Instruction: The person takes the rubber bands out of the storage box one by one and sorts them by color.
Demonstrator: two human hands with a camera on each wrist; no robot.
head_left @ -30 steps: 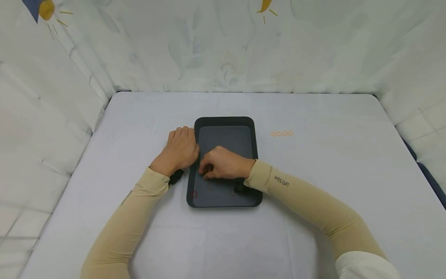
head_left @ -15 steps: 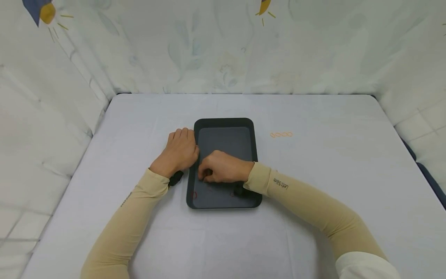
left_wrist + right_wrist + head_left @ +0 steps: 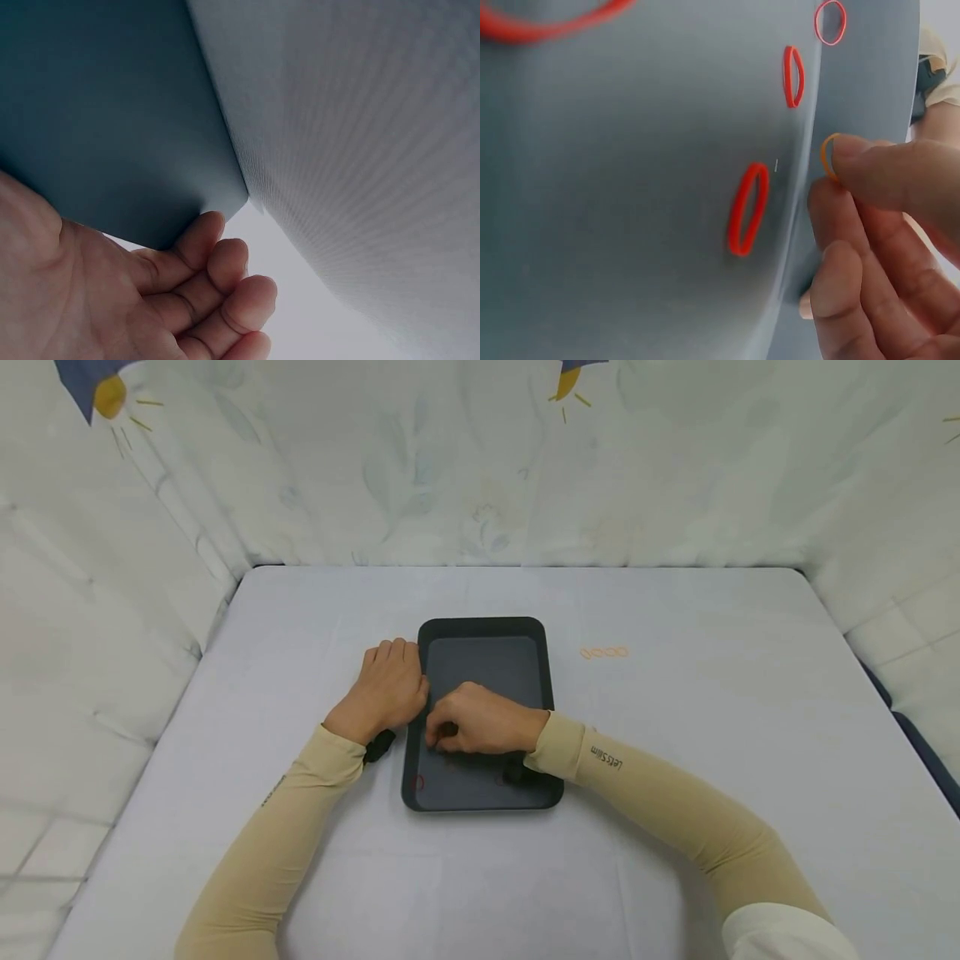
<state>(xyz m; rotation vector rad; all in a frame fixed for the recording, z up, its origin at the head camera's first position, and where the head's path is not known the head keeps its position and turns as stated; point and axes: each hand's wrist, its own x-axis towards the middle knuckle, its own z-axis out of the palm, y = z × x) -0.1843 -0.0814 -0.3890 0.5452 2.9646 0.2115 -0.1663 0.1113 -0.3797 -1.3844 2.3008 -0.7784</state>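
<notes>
My right hand [image 3: 483,718] is over the dark grey tray [image 3: 487,664], near its left wall. In the right wrist view, its thumb and fingertips pinch a thin orange rubber band [image 3: 824,156], with a loop of it showing between them. Several red rubber bands lie in the tray, among them a thick one [image 3: 748,210] and a thin round one [image 3: 830,22]. At the tray's left side, my left hand [image 3: 386,685] holds the wall, its fingers [image 3: 238,307] bent against the outer face and its thumb at the rim.
To the right of the tray, several orange rubber bands [image 3: 604,652] lie in a row on the white-covered table [image 3: 712,693]. A patterned white curtain [image 3: 465,485] hangs behind the table's far edge and along the sides.
The right thumb and fingers have come closer together over the tray's left part. The left hand stays at the tray's side. The head view has tipped slightly.
</notes>
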